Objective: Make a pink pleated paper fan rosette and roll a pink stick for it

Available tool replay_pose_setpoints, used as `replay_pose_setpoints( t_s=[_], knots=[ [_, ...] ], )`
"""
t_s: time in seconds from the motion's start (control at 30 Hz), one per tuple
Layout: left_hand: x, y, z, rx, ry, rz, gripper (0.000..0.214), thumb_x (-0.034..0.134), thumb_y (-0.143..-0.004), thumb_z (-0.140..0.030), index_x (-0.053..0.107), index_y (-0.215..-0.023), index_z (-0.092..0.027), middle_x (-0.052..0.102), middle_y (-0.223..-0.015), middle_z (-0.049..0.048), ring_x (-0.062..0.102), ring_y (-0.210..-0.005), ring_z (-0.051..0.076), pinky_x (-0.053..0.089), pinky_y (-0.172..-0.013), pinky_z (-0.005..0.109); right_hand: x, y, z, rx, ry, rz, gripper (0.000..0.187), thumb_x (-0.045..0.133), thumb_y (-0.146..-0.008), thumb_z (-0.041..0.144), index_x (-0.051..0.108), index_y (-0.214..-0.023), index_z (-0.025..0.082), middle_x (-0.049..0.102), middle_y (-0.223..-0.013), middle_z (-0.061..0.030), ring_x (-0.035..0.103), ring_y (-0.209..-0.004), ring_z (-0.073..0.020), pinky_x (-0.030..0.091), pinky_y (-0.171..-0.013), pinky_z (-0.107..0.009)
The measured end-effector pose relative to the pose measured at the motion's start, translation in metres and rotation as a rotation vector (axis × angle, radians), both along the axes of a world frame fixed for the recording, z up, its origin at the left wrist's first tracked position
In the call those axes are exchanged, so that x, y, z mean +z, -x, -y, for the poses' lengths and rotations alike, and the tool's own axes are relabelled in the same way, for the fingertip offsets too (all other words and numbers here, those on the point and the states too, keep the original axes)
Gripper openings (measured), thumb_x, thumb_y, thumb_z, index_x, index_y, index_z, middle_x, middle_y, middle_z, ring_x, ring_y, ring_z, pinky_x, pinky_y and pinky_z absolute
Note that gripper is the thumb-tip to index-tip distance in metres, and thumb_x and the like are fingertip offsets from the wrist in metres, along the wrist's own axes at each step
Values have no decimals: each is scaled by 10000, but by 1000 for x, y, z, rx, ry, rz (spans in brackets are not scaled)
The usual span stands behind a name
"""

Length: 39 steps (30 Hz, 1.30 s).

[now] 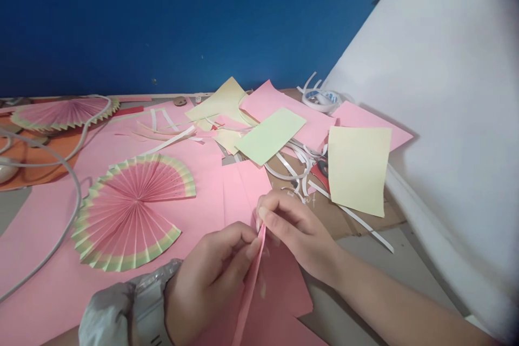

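Both hands pinch a narrow folded edge of pink paper [252, 286] that stands on end in front of me. My left hand [217, 267], with a grey watch band at its wrist, grips the strip a little below its upper end. At that upper end, my right hand [290, 227] closes thumb and fingers on the paper. To the left of my hands lies a pleated paper fan [133, 216], pink with a yellow and green rim, spread most of the way round. Pink sheets [279, 286] lie beneath my hands.
A second pleated fan [68, 112] lies at the back left, with a white cable [79, 194] looping past. Behind my hands are a green sheet [271, 136], a pale yellow sheet [359, 170], paper strips [367, 227] and a tape roll [322, 100]. A white panel [454, 65] slants at the right.
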State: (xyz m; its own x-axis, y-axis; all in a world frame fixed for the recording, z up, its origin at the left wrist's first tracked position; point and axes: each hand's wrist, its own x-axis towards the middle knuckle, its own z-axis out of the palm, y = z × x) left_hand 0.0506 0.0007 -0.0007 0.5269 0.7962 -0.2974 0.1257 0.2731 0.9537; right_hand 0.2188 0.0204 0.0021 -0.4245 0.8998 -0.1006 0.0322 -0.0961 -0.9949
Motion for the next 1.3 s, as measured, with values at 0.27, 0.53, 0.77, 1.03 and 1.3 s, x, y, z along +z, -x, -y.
replay_pose_setpoints(
  t_s=[0.27, 0.53, 0.77, 1.03, 1.3],
  knots=[
    [0, 2, -2, -22, -55, 63, 264, 411, -934, -280, 558, -756, -151, 679, -716, 55, 615, -659, 138, 470, -651, 233, 3, 2, -3, -9, 4, 107, 219, 444, -930, 269, 460, -729, 185, 448, -685, 34, 417, -593, -93, 352, -577, -227],
    [-1, 4, -5, -27, -31, 39, 276, 432, -919, -342, 548, -750, -158, 658, -613, 33, 606, -575, 137, 462, -577, 231, 2, 3, -2, 42, 88, 9, 228, 470, -928, 324, 472, -751, 181, 451, -680, 37, 420, -594, -88, 346, -569, -216],
    [-2, 0, -2, 9, 84, 137, 195, 479, -907, -303, 538, -779, -168, 622, -646, 4, 594, -602, 115, 481, -608, 226, 1, 6, 0, -35, 108, -19, 252, 430, -942, 353, 445, -749, 192, 406, -611, 57, 372, -516, -80, 330, -512, -220],
    [3, 0, -1, 19, 141, 245, 175, 425, -934, -311, 507, -867, -172, 640, -655, 16, 604, -655, 137, 482, -670, 264, 0, 6, -2, -95, 167, -30, 240, 451, -933, 344, 439, -749, 191, 456, -604, 55, 394, -489, -75, 341, -479, -213],
    [-1, -4, -6, 48, 135, 199, 261, 391, -946, -326, 539, -808, -162, 691, -606, 31, 615, -532, 121, 489, -559, 233, -2, 6, -1, -63, 147, -143, 236, 483, -921, 347, 458, -750, 187, 426, -583, 68, 391, -473, -65, 353, -480, -216]
  ],
)
